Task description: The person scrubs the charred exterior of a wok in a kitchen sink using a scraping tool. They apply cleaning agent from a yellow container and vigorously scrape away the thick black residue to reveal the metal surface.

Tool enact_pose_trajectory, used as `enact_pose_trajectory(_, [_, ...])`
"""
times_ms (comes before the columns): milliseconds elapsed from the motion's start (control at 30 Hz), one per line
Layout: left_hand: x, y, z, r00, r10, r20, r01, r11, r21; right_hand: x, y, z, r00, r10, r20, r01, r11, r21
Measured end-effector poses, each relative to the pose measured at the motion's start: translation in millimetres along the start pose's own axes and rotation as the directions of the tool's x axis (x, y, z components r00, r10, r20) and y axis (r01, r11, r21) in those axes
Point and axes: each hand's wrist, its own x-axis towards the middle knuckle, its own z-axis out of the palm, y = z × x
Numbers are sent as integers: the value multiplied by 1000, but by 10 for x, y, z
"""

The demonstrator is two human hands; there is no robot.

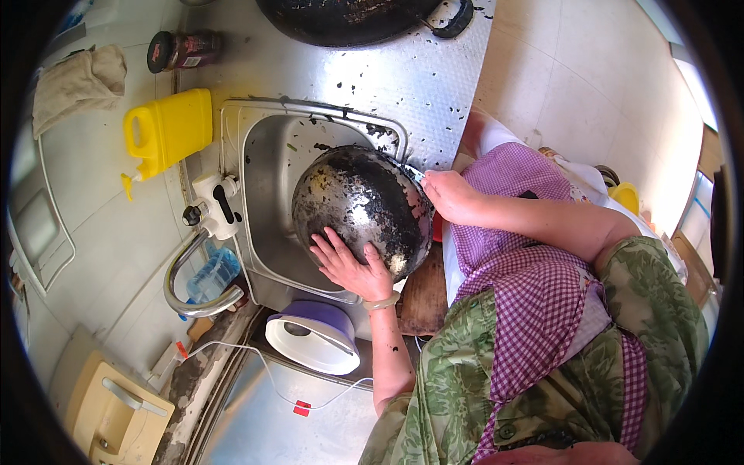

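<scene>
An upturned wok rests tilted over the steel sink, its rounded underside facing me. Black crust covers much of it, with bare silvery metal between the patches. My left hand, a bangle at its wrist, lies flat on the underside with fingers spread. My right hand is closed at the wok's edge on the side near my body. A pale strip shows beside its fingertips; what it belongs to is unclear. The wok's inside is hidden.
Black flakes litter the steel counter and sink rim. A large black pan stands beyond. Around the sink are a lidded jar, a yellow jug, a curved faucet, a purple-and-white basin and a white cable.
</scene>
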Motion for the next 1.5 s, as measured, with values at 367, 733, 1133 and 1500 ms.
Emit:
enact_pose_trajectory(367, [22,13,-6,1000,-11,3,11,1000,5,98,-81,-6,975,185,121,-186,983,0])
enact_pose_trajectory(733, [34,62,-39,999,-33,23,33,999,-25,186,-94,-142,996,-21,82,33,989,-142])
enact_pose_trajectory(1133, [39,71,-47,999,-30,23,30,999,-18,301,-204,-158,978,129,162,-102,981,-162])
enact_pose_trajectory(1500, [36,72,-65,999,-26,25,26,1000,2,304,-251,-78,963,149,225,-174,980,95])
